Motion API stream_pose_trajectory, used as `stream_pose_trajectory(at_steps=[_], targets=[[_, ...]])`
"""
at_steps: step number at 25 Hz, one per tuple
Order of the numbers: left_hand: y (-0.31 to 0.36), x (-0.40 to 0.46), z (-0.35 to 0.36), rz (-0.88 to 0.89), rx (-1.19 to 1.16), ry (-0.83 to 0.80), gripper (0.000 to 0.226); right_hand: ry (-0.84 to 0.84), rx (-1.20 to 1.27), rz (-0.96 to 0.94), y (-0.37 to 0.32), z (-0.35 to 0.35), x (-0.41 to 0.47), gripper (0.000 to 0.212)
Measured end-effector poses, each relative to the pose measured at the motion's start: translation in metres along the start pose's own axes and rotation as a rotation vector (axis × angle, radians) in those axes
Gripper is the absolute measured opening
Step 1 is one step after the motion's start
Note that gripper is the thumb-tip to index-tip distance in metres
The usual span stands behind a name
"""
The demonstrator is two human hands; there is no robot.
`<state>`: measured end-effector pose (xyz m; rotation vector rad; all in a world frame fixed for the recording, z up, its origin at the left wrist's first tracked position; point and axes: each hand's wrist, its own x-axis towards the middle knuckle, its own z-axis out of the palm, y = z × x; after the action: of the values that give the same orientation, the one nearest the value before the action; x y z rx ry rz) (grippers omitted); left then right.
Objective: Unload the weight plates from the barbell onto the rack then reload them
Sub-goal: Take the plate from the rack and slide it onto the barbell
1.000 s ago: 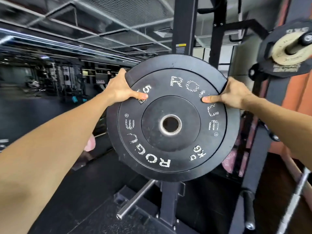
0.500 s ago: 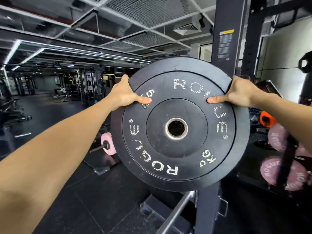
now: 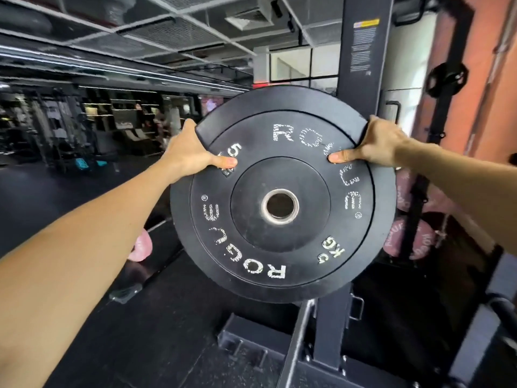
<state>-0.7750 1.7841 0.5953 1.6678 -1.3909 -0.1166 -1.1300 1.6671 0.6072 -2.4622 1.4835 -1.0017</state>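
Both grips clamp the black 5 kg Rogue bumper plate [image 3: 282, 191]: left hand [image 3: 190, 152], right hand [image 3: 377, 144], thumbs on its face. Pink plates [image 3: 411, 239], blurred, seem racked behind.

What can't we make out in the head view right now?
- Fingers of left hand and right hand: behind the black plate; only thumbs show.
- Rack peg or barbell sleeve: none identifiable behind the plate.
- Pink plates: blurred, partly covered.
- Rack label: too small to read.

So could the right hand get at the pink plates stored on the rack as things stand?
Probably not yet: the right hand grips the black 5 kg plate together with the left hand, so it is occupied. The pink plates sit just below it, beside the rack upright.
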Motion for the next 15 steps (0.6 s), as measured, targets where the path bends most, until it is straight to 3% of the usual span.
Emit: stream_pose_trajectory(at_steps=[3, 7, 11, 15], targets=[[-0.024, 0.007, -0.001, 0.025, -0.039, -0.058, 0.096, -0.005, -0.016, 0.059, -0.024, 0.007, -0.027, 0.111], [-0.058, 0.005, 0.022, 0.060, -0.081, -0.160, 0.095, 0.023, -0.020, 0.115, -0.028, 0.033, -0.070, 0.080], [-0.098, -0.012, 0.064, 0.088, -0.113, -0.234, 0.100, 0.021, -0.076, 0.188, -0.004, 0.077, -0.102, 0.098], [-0.143, -0.042, 0.106, 0.089, -0.143, -0.269, 0.096, 0.000, -0.066, 0.213, 0.020, 0.128, -0.141, 0.093]])
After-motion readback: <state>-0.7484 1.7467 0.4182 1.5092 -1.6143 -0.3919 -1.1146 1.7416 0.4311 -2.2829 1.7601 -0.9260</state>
